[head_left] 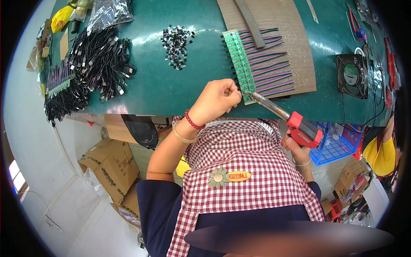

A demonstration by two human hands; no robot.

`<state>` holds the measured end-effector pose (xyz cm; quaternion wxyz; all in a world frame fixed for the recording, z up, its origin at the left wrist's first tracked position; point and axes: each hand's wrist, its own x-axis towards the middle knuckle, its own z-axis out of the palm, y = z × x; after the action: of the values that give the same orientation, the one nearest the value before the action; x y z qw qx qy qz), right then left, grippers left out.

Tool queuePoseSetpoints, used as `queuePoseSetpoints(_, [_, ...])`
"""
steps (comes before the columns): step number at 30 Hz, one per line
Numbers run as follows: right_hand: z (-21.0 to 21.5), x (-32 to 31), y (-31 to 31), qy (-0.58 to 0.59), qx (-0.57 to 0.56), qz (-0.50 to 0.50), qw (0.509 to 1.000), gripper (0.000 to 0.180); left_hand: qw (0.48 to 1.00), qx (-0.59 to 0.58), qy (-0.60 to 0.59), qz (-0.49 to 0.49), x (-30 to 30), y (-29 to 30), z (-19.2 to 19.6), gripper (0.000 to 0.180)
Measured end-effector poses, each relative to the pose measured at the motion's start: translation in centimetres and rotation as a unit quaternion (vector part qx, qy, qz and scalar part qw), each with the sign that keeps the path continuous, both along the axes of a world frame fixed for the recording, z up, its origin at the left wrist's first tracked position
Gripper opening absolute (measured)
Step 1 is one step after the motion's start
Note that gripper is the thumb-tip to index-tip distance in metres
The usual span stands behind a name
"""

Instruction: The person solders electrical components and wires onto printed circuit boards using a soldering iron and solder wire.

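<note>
Where the brown board [302, 64] lies at upper centre, a glossy green circuit panel [239, 66] slants across its left edge, a long strip of small repeated units fringed on the right with thin pink, green and dark wires [270, 56]. A smooth grey bar [250, 23] crosses the topmost strands. At mid-frame the left hand [218, 100] curls closed beside the panel's lower end; whether it pinches anything cannot be told. Right of centre, the right hand [297, 150] grips a red-and-black soldering gun [305, 129], its slim metal barrel reaching that end. The shiny bench [147, 85] is green.
</note>
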<state>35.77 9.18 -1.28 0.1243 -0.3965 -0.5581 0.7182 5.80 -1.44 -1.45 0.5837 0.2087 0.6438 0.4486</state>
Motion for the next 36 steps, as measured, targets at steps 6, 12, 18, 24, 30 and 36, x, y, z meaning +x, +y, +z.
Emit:
queuePoseSetpoints(6, [1.1, -1.2, -0.1, -0.029, 0.025, 0.04, 0.998, 0.015, 0.999, 0.007, 0.024, 0.022, 0.2, 0.1, -0.2, 0.016])
queuePoseSetpoints(12, [0.7, -0.5, -0.5, -0.019, 0.045, 0.04, 0.998, 0.019, 0.999, -0.003, 0.04, 0.019, 0.1, 0.0, 0.0, 0.016])
queuePoseSetpoints(18, [1.2, -0.8, -0.2, 0.002, 0.015, 0.031, 0.999, 0.034, 0.999, -0.017, 0.032, -0.004, 0.1, 0.2, 0.3, 0.016])
queuePoseSetpoints(24, [1.0, -0.8, -0.7, -0.045, 0.019, 0.013, 0.999, 0.018, 0.999, -0.013, 0.033, -0.004, 0.0, 0.1, 0.2, 0.015])
queuePoseSetpoints(30, [1.0, 0.0, -0.2, -0.042, 0.014, 0.049, 0.998, 0.008, 0.999, -0.016, 0.039, -0.005, 0.0, 0.1, 0.3, 0.015])
queuePoseSetpoints(36, [1.9, -0.3, -0.8, -0.007, 0.016, -0.015, 1.0, 0.019, 0.999, -0.012, 0.037, -0.006, 0.0, 0.3, 0.2, 0.014])
